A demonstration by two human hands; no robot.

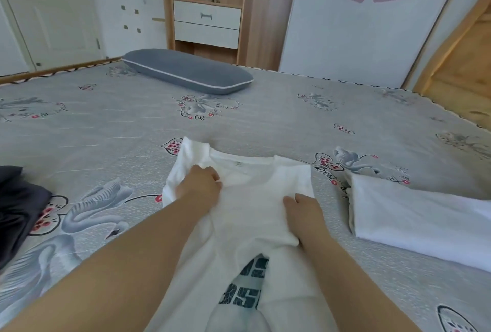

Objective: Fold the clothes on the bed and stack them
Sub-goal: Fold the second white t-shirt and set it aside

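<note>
A wide bed (265, 108) fills the view, its grey quilted cover printed with swans, flowered hearts and looping script, of which "Best" can be read near the right. Behind it stands a white wardrobe (345, 39) bearing two pink heart stickers, the larger reading "Love you". Beside that is a wood-grain shelf unit (207, 13) with two flat white drawers and a slim bottle on its upper shelf. A long, rounded grey pillow (188, 71) with pale piping lies at the far edge of the bed. To the right, a folded white cloth (414, 222) lies smooth and rectangular on the cover, apart from the shirt. At the left edge sits a crumpled dark garment (16, 212). The shirt (249, 199), thin white cotton, lies in the middle of the bed just before the person, collar away, a small tag inside the neck, its sides turned in so that dark cracked block letters show only partly near the hem; they cannot be read whole. The left hand (202, 185) pinches a fold of shirt near the collar with curled fingers. The right hand (305, 212) grips the shirt's folded right edge, fingers tucked under the cloth.
</note>
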